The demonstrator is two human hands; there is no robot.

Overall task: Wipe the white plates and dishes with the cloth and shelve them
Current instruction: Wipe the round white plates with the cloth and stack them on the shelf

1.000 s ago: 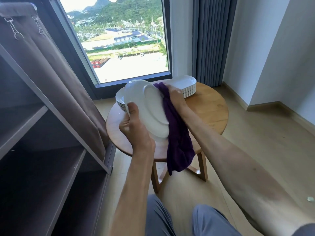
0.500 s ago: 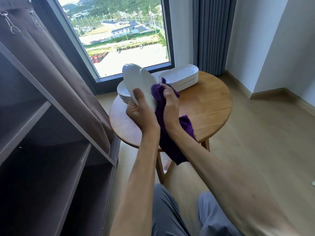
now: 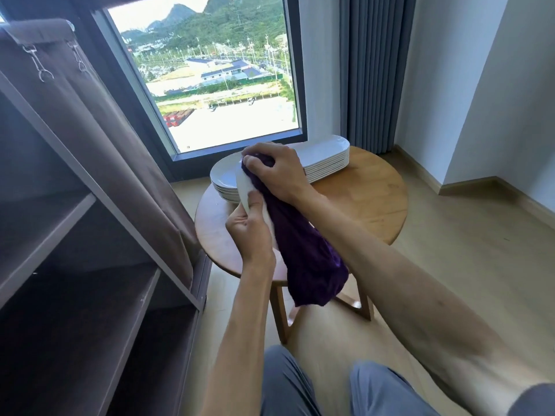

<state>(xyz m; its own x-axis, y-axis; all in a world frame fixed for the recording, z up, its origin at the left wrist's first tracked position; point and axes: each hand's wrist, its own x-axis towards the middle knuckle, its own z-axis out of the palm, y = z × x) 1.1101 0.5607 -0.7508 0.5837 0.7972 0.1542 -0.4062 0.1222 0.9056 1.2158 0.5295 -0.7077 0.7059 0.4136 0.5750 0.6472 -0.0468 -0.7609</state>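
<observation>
My left hand [image 3: 250, 231] grips the near end of a white oval dish [image 3: 244, 187], held edge-on above the round wooden table [image 3: 372, 202]. My right hand [image 3: 277, 172] presses a purple cloth [image 3: 303, 253] over the dish's far end, and the cloth drapes down over most of the dish. Behind my hands, a stack of white round plates [image 3: 223, 177] sits at the table's far left. A stack of white oblong dishes [image 3: 326, 159] rests at the table's far edge.
An open brown fabric shelf unit [image 3: 75, 265] stands at the left, its curtain [image 3: 99, 121] pulled aside. A window [image 3: 210, 76] and a grey drape [image 3: 372, 70] lie beyond the table. White walls close the right side. My knees show at the bottom.
The dish has turned from showing its face to edge-on and lower. My right hand has moved with the cloth up to the dish's far end, covering more of it.
</observation>
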